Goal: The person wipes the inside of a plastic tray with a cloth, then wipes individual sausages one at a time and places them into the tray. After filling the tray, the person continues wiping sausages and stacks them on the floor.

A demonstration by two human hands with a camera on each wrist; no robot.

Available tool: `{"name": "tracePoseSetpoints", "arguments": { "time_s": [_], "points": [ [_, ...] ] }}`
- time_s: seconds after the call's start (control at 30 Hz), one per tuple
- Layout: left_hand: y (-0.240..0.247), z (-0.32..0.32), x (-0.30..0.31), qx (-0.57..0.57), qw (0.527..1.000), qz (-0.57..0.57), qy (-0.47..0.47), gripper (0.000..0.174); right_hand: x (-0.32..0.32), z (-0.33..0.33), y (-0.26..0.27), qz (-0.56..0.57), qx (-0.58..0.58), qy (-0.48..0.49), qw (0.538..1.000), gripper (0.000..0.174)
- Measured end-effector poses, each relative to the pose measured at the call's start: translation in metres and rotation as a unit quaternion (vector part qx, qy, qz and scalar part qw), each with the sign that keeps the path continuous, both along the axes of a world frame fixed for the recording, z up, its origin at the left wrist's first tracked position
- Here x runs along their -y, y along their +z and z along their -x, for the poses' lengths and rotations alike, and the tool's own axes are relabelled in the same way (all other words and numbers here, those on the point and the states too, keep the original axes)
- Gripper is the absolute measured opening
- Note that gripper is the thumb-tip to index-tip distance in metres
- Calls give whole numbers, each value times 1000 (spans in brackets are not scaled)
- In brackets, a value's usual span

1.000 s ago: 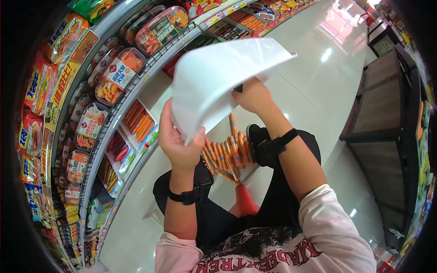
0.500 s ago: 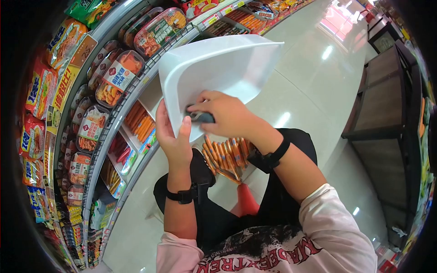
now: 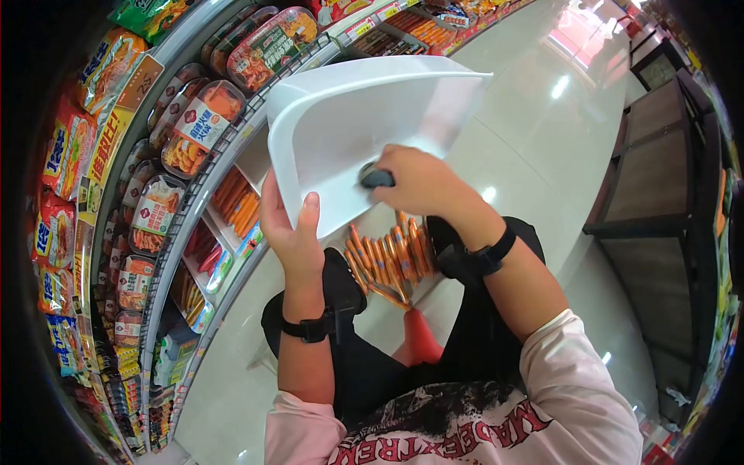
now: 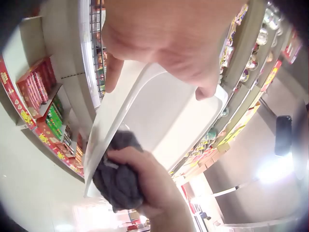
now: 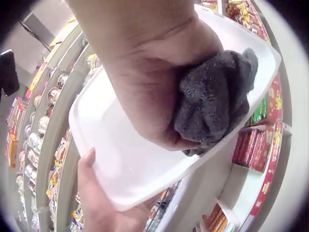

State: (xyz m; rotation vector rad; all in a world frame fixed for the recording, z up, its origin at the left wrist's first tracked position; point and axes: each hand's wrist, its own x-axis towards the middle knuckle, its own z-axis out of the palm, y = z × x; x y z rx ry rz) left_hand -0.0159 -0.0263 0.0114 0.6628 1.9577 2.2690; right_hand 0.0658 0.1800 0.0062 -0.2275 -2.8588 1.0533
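Gripping white bin (image 3: 364, 116): left hand (image 3: 293, 244), thumb inside; right hand (image 3: 418, 184) within, clutching dark cloth (image 3: 378, 179).

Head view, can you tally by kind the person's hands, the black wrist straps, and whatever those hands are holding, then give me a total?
Hands, left hand and right hand: 2
Black wrist straps: 2
White plastic bin: 1
Dark grey cloth: 1
Total: 6
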Motion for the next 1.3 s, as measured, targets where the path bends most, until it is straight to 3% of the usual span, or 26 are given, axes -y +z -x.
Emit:
{"name": "tracePoseSetpoints", "arguments": {
  "time_s": [0.13, 0.23, 0.33, 0.43, 0.57, 0.67, 0.8, 0.93, 1.0, 1.17, 1.3],
  "points": [
    [-6, 3, -5, 7, 1000, 14, -5, 65, 20, 8, 9, 124, -21, 104, 987, 27],
    [-7, -2, -5, 18, 1000, 4, -6, 66, 14, 5, 8, 97, -28, 66, 993, 28],
    [-11, -3, 1, 23, 999, 25, 6, 69, -10, 4, 13, -33, 91, -72, 993, 28],
    [-10, 2, 8, 37, 999, 10, -16, 72, -29, -5, 3, -99, 101, -132, 981, 27],
    [-2, -3, -3, 26, 999, -2, -34, 68, -17, -6, -8, -118, 57, -81, 988, 25],
    [-1, -6, -11, 44, 998, 6, -44, 64, 2, -4, -2, 0, -21, 45, 999, 28],
    [-5, -6, -13, 105, 991, 27, -75, 56, 25, 2, 7, 81, -66, 134, 985, 29],
    [-4, -3, -9, 168, 977, 61, -113, 48, 26, 10, 4, 194, -41, 185, 963, 28],
    [-6, 3, -4, 188, 976, 26, -103, 52, 21, 10, 11, 277, -53, 196, 939, 29],
    [4, 9, -4, 271, 948, -158, -64, 58, 9, -3, 42, 406, -153, 12, 901, 35],
    [4, 18, 1, 298, 923, -242, -34, 62, 2, -2, 55, 375, -340, -72, 859, 39]
  ]
}}
